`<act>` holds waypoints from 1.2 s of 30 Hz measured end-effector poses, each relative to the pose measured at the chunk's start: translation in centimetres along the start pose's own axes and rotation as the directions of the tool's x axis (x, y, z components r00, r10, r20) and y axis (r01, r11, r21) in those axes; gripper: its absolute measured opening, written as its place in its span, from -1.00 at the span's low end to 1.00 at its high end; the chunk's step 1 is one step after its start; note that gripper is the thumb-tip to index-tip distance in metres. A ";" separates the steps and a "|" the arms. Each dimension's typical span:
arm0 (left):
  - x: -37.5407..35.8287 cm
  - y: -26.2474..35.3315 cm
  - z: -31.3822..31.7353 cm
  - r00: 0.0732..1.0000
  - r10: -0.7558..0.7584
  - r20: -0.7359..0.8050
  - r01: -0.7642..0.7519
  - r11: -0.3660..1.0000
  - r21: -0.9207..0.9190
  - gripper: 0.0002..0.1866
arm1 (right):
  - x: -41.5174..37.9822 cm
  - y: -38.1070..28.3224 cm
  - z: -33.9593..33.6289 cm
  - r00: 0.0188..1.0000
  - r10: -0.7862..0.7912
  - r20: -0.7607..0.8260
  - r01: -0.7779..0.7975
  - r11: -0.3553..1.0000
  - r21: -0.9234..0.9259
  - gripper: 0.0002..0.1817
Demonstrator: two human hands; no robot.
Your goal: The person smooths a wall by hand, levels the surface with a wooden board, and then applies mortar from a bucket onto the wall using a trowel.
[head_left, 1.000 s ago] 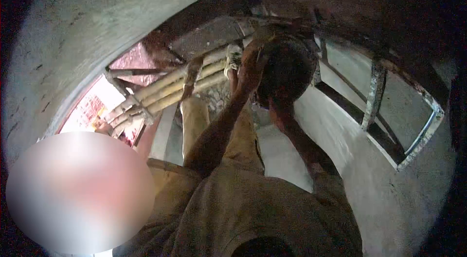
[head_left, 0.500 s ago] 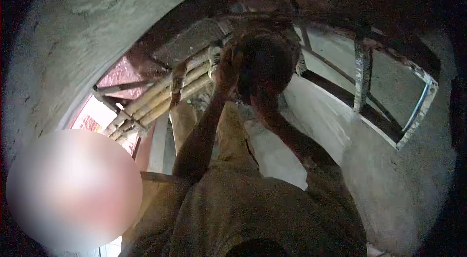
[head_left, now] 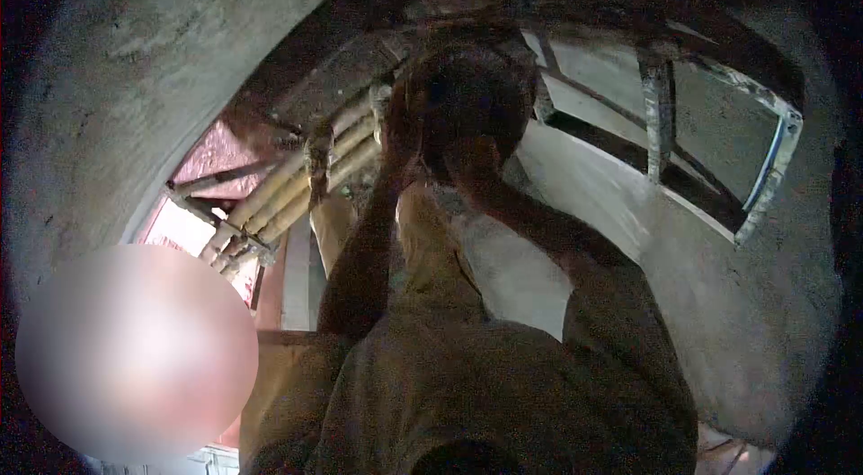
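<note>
A dark, round basin-like pan (head_left: 476,97) is raised in front of me, its contents too dark to make out. My left hand (head_left: 404,133) grips its left side. On the near lower edge, my right hand (head_left: 474,160) is closed, with the forearm reaching in from the right. Both hands lie in deep shadow, so single fingers barely show.
Long pale poles (head_left: 283,196) slope beyond my legs on the left. To the right a metal frame with bars (head_left: 659,115) is set along the wall (head_left: 737,322). Another plastered wall (head_left: 189,53) rises on the left. A blurred patch (head_left: 135,354) covers the lower left.
The pan and both hands have shifted slightly left in view, as have the bars on the right. Both hands keep their hold on the pan.
</note>
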State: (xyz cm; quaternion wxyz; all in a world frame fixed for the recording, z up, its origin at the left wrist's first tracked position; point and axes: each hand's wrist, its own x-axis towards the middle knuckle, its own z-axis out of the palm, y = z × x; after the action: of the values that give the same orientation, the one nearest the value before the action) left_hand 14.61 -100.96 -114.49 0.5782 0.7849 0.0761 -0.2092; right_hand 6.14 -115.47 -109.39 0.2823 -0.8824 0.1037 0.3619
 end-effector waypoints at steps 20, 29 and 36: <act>0.1 5.1 -1.2 0.967 -0.209 0.146 0.209 0.978 0.016 -0.43 | -2.4 0.2 -6.7 0.800 0.186 0.570 -0.508 0.716 0.479 -0.71; 0.8 2.3 -1.9 0.977 -0.185 0.110 0.198 0.973 -0.123 -0.37 | -2.5 -2.8 -10.7 0.832 0.319 0.453 -0.549 0.589 0.594 -0.61; 0.7 8.9 -3.2 0.952 -0.258 0.163 0.290 0.931 -0.222 -0.48 | -5.8 1.4 -3.0 0.968 0.198 -0.157 -0.178 0.975 0.130 -0.51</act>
State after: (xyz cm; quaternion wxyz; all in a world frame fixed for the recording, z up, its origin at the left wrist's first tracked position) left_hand 19.23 -100.92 -106.17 0.6387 0.6743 0.1721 -0.3282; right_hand 3.17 -118.48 -104.21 0.2872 -0.8783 0.2313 0.3044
